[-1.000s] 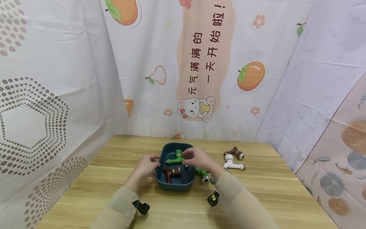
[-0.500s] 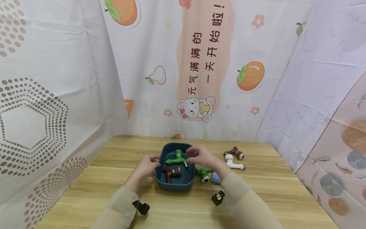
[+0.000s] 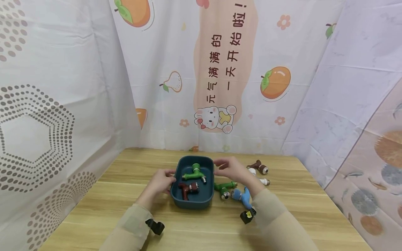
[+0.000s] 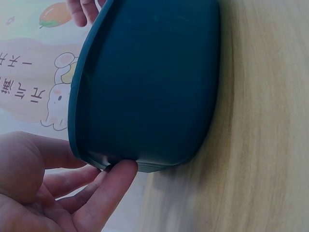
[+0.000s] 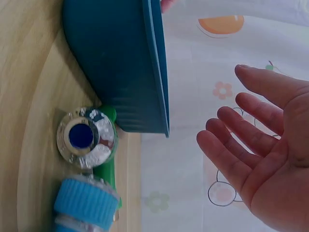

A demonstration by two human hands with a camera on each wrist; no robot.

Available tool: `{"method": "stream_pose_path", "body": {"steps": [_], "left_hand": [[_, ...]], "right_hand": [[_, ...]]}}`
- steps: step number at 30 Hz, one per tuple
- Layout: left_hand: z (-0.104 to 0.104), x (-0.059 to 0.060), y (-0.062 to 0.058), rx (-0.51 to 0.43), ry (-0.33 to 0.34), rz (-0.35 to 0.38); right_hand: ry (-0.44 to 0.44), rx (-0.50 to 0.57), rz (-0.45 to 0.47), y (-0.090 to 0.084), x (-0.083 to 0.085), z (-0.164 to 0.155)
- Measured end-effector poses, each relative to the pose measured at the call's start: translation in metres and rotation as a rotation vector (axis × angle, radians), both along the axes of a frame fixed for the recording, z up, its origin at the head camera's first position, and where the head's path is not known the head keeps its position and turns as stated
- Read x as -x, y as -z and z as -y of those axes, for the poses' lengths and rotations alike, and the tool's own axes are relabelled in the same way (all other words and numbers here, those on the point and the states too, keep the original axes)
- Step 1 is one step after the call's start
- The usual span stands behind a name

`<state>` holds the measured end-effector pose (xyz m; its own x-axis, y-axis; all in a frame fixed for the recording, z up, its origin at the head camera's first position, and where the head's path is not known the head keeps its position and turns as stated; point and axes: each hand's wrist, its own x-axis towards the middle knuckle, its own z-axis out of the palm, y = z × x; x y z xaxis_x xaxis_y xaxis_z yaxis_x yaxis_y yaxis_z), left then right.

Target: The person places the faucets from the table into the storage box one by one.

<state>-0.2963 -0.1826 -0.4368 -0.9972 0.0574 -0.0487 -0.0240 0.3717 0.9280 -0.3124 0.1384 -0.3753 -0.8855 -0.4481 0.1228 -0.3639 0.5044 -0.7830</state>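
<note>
A dark teal plastic bin (image 3: 193, 205) stands on the table, holding a green faucet (image 3: 196, 174) and a dark red-brown faucet (image 3: 189, 189). My left hand (image 3: 162, 181) grips the bin's left wall at the rim; the left wrist view shows thumb and fingers pinching the edge. To the right of the bin, my right hand (image 3: 231, 169) hovers near the rim with its fingers spread and nothing in them. Another green faucet (image 3: 223, 190) lies against the bin's right side, and a blue faucet (image 3: 242, 197) is beside it, under the right wrist.
Farther right lie a white faucet (image 3: 265, 181), partly hidden by the right forearm, and a dark brown faucet (image 3: 259, 167). The wooden table (image 3: 176, 233) reaches back to a printed curtain (image 3: 157, 115), with curtains on both sides.
My right hand has let go of the green faucet in the bin and moved right, out past the rim, uncovering the blue faucet. My left hand and the bin stay in place.
</note>
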Motion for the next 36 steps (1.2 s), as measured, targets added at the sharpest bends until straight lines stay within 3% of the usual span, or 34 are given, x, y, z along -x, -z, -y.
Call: {"method": "stream_pose_path", "body": {"steps": [19,36], "left_hand": [[0.000,0.002,0.001,0.005,-0.007,-0.004],[0.000,0.001,0.001,0.017,-0.007,-0.015]], "right_hand": [[0.080,0.009,-0.012,-0.003,-0.012,-0.039],[0.098,-0.008,-0.080,0.004,-0.013,-0.070]]}}
